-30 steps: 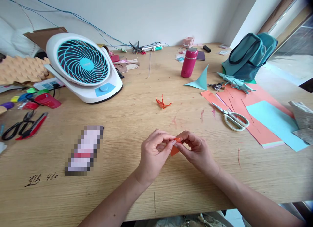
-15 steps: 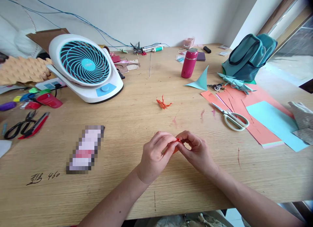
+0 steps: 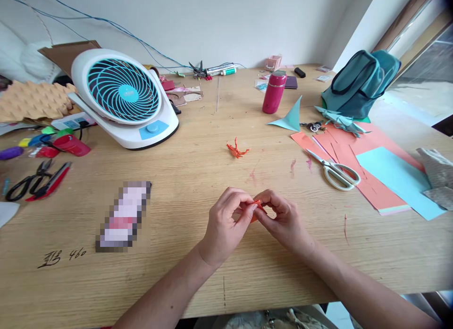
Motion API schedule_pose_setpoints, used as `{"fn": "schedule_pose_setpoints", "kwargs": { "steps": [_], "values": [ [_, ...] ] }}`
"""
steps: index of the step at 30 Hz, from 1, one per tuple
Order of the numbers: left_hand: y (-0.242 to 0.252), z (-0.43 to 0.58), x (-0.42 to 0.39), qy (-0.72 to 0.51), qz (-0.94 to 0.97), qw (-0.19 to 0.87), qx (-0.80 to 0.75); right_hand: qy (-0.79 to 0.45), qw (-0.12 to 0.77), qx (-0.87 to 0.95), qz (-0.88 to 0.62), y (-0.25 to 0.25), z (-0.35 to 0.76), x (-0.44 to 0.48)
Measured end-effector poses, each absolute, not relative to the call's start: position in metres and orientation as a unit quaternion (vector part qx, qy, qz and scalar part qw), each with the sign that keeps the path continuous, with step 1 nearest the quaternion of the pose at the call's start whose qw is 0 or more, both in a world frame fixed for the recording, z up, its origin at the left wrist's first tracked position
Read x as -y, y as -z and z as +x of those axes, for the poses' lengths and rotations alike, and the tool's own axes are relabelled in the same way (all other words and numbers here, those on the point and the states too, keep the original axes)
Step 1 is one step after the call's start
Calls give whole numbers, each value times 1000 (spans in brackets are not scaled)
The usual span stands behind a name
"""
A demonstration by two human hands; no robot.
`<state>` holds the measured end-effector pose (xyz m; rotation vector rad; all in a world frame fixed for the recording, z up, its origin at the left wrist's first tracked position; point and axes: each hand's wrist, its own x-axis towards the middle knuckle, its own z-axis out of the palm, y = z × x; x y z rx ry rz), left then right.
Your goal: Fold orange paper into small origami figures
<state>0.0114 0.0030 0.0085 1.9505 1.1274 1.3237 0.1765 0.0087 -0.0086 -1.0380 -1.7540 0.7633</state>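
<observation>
Between my two hands is a small piece of folded orange paper point(image 3: 258, 206), mostly hidden by the fingers. My left hand point(image 3: 230, 220) pinches its left side between thumb and fingertips. From the right, my right hand point(image 3: 281, 218) grips the other side in the same kind of pinch. Both hands are held over the wooden table point(image 3: 170, 192), close to its front edge. Beyond them lies a small spiky orange paper piece point(image 3: 237, 148), apart from either hand.
White-handled scissors point(image 3: 339, 173) lie on orange and blue paper sheets point(image 3: 392, 168) at right. A fan point(image 3: 123, 97) stands at back left, with black-handled pliers point(image 3: 30, 182) before it. Farther back are a pink flask point(image 3: 274, 93), a folded blue paper point(image 3: 290, 116) and a teal bag point(image 3: 357, 86).
My left fingers have shifted slightly on the orange paper, and a little more of it shows between the fingertips. My right hand stays nearly still.
</observation>
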Motion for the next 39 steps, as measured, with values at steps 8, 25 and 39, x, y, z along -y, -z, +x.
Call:
{"fn": "schedule_pose_setpoints", "kwargs": {
  "steps": [8, 25, 39],
  "values": [
    [-11, 9, -6, -470, 740, 243, -416, -306, 460, 723, -416, 9, 177, -9],
    [-9, 8, -5, -496, 741, 190, -410, -291, 457, 717, -439, 6, 172, -8],
    [-8, 9, -6, -517, 728, 190, -408, -517, 466, 598, -397, 13, 178, -11]
  ]
}}
